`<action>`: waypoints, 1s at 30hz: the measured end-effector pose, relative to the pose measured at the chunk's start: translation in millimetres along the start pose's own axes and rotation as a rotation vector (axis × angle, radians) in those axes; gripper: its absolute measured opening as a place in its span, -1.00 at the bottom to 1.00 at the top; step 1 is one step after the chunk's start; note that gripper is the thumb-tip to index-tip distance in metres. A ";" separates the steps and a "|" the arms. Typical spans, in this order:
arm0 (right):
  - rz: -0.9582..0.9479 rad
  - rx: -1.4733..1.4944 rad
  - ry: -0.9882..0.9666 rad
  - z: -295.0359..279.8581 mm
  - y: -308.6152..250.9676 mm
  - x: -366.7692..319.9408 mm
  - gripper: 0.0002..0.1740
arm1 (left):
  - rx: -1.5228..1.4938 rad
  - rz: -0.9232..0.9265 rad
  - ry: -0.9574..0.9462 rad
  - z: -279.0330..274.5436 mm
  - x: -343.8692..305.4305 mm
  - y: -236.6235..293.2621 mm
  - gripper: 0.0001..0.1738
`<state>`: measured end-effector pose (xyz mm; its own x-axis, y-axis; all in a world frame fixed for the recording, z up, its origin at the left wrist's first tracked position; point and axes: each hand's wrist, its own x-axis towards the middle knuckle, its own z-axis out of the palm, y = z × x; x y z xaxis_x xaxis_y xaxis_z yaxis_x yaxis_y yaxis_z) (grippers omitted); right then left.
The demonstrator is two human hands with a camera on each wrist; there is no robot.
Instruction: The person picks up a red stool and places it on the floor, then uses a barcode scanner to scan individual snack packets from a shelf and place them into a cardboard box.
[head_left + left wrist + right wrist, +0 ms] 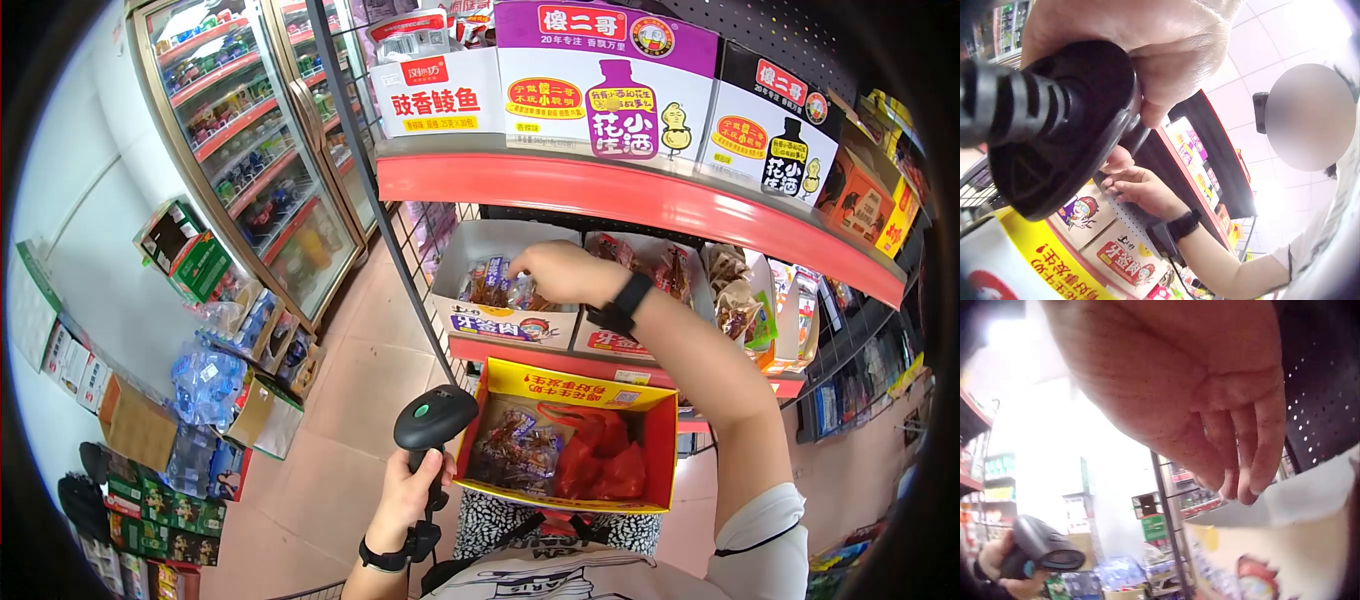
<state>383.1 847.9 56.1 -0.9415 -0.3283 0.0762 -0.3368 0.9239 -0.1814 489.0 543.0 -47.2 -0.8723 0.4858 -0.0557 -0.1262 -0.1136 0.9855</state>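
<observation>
My left hand [400, 500] grips the handle of a black barcode scanner [435, 417], its head upright beside a yellow-and-red carton [655, 430]. That carton holds clear-and-purple snack packets [520, 450] and a red plastic bag [600, 460]. My right hand [568, 272] reaches over a white snack box [515, 328] on the shelf, fingers pointing down by small packets [490, 282]. In the right wrist view the right hand [1185, 381] has loosely bent fingers with nothing visible between them. The left wrist view shows the scanner [1060, 125] close up.
More snack boxes [610, 340] stand to the right on the same shelf. A red-edged shelf [640, 205] with large cartons hangs above. Wire mesh [405, 260] runs along the left side; beyond are glass-door fridges [250, 140], bottled water [208, 378] and stacked cartons.
</observation>
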 end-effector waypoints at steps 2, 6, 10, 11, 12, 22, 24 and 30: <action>0.022 -0.009 -0.120 12.8 10.5 14.6 -0.52 | 0.002 0.002 -0.003 -0.3 -1.5 -0.1 -0.51; 0.097 -0.135 -0.482 17.9 7.0 23.9 -0.34 | -0.061 -0.023 0.013 -0.7 -3.6 -0.9 -0.72; 0.069 -0.218 -0.575 22.3 6.7 34.2 -0.34 | -0.063 -0.027 0.019 -4.3 -5.5 -3.1 -0.70; 0.072 -0.214 -0.571 26.9 7.9 37.2 -0.34 | -0.058 -0.031 0.022 -4.6 -5.5 -3.0 -0.70; 0.083 -0.260 -0.557 32.2 9.0 39.7 -0.37 | -0.054 -0.032 0.018 -4.5 -5.4 -2.9 -0.70; -0.037 0.061 -0.255 9.0 22.6 27.0 -0.49 | -0.052 -0.029 0.036 -4.2 -5.0 -1.4 -0.71; -0.114 0.261 -0.070 3.6 30.5 20.2 -0.55 | -0.056 -0.033 0.038 -3.7 -4.5 -2.1 -0.71; -0.025 0.986 0.158 -14.9 27.1 -17.2 -0.41 | 0.009 -0.036 0.038 -0.4 -2.7 -3.8 -0.51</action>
<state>390.3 881.5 64.4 -0.9458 -0.2493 0.2080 -0.2827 0.3176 -0.9051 491.6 541.8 -50.9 -0.8844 0.4565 -0.0969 -0.1536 -0.0886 0.9842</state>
